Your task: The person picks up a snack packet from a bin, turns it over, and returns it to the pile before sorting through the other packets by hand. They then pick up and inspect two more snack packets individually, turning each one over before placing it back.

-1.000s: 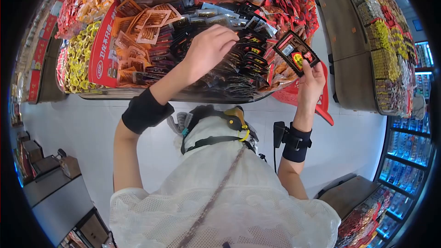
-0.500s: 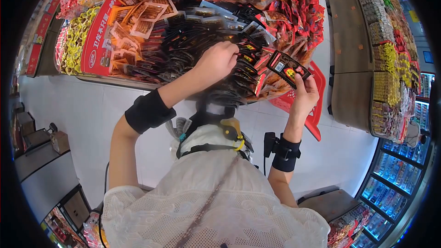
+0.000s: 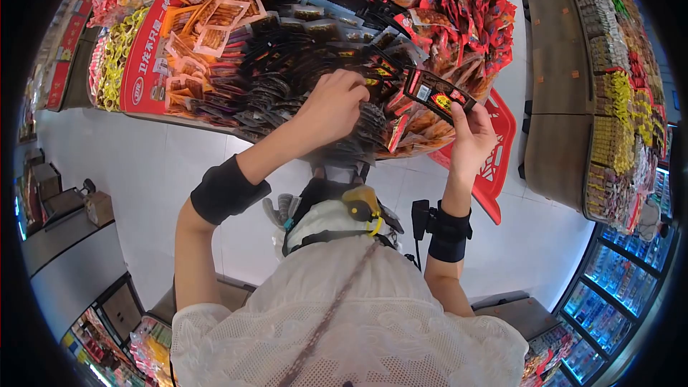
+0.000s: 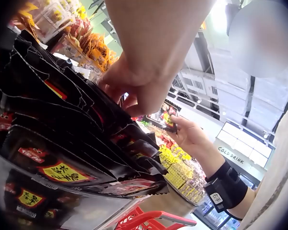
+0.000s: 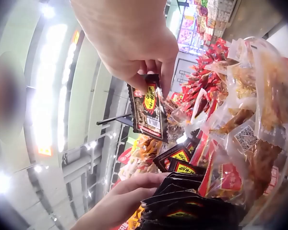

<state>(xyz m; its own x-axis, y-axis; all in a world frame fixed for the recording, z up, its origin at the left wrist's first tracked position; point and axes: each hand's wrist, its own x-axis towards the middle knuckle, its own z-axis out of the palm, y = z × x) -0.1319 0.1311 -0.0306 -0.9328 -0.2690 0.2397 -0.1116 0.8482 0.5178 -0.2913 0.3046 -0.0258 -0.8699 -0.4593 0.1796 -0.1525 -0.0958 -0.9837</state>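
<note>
In the head view the right hand (image 3: 473,140) pinches one end of a black packet (image 3: 438,96) with a yellow and red label, held above the snack display. The right wrist view shows this packet (image 5: 149,108) hanging from the thumb and fingers. My left hand (image 3: 333,109) is over the pile of black packets (image 3: 287,64), its fingers bent down among them. From the left wrist, the left hand (image 4: 139,86) reaches behind a row of black packets (image 4: 62,143); whether its fingertips grip one is hidden.
A red basket (image 3: 494,165) stands at the display's right side. Orange packets (image 3: 215,29) lie left of the black ones, red packets (image 3: 480,14) to the right. Another shelf unit (image 3: 555,122) stands farther right, with drink coolers (image 3: 602,287) below it.
The right hand has brought its packet lower and to the left, nearer the black pile. The left hand has moved slightly down and stays over the packets. The camera view has shifted a little.
</note>
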